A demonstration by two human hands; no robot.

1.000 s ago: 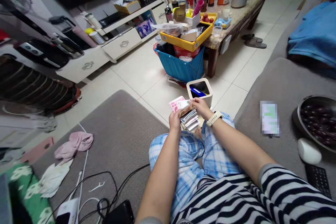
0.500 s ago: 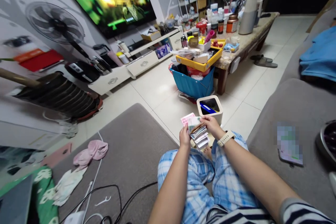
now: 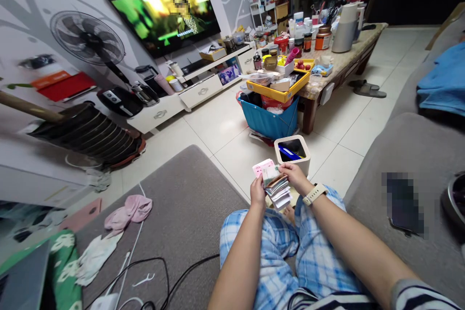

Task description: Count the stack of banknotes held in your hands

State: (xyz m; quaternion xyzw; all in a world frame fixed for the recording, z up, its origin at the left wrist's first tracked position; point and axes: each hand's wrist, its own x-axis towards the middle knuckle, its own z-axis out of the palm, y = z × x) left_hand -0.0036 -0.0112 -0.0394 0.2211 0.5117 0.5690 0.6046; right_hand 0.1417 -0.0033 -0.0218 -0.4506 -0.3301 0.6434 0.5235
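Observation:
Between my hands, above my knees, is a folded stack of banknotes (image 3: 279,193), with pink and greenish notes (image 3: 267,169) standing out at its upper end. My left hand (image 3: 257,192) grips the stack at its left side, thumb on top. On the other side my right hand (image 3: 293,177) pinches the upper right edge of the notes; a pale watch band circles that wrist. Just beyond the notes, a cream square bin (image 3: 307,152) stands on the floor with something blue inside.
Ahead, a blue basket (image 3: 267,118) carries a yellow tray (image 3: 276,93), beside a crowded coffee table (image 3: 348,65). A phone (image 3: 405,203) lies on the grey sofa at right. Cables (image 3: 163,271) and a pink cloth (image 3: 129,213) lie on the grey seat at left.
The view has shifted slightly, so the scene sits a little lower and further right. Both hands keep their hold on the banknotes. The phone's screen has gone dark.

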